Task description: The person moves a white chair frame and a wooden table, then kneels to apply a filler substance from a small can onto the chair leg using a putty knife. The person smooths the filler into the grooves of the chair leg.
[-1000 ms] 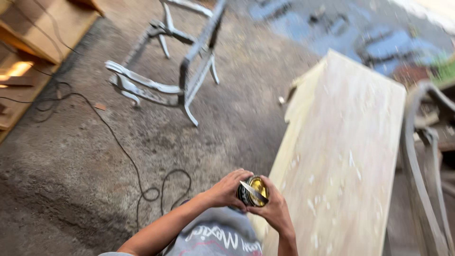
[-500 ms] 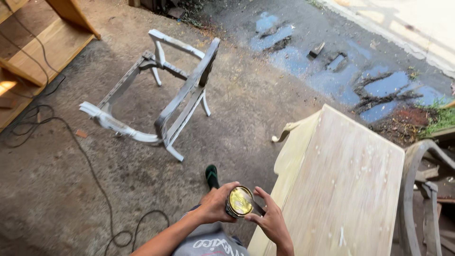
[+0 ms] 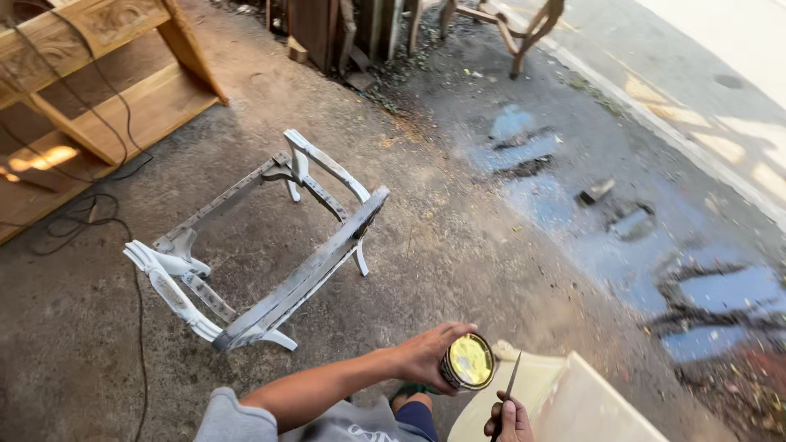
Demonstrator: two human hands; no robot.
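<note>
— Since a moment ago the view has swung up and away: the pale wooden panel (image 3: 565, 405) that filled the right side now shows only at the bottom edge, and the white-painted chair frame lying on its side (image 3: 262, 262) sits nearer the middle. What about the hands?

— Both have dropped low in the picture. The left hand (image 3: 426, 356) is wrapped around a small round tin with a shiny yellow-gold lid (image 3: 469, 361), fingers (image 3: 450, 331) curled over its side, lid facing up towards the camera. The tin is held in the air above the near end of the panel, not resting on it.

— And the right hand (image 3: 508, 419)?

— Only its top shows at the lower edge. Its fingers are closed on a thin dark blade-like tool (image 3: 512, 379) that points up, its tip just beside the tin's rim. Whether tip and rim touch, I cannot tell.

— What lies around?

— Rough grey concrete floor (image 3: 458, 237), with wet blue-grey puddle patches (image 3: 524, 151) to the right. A black cable (image 3: 98, 209) trails along the left past a large carved bare-wood furniture piece (image 3: 98, 90) in the upper left. Between the arms a grey shirt (image 3: 327, 421) and a foot in a sandal (image 3: 409, 401) show below the tin.
</note>
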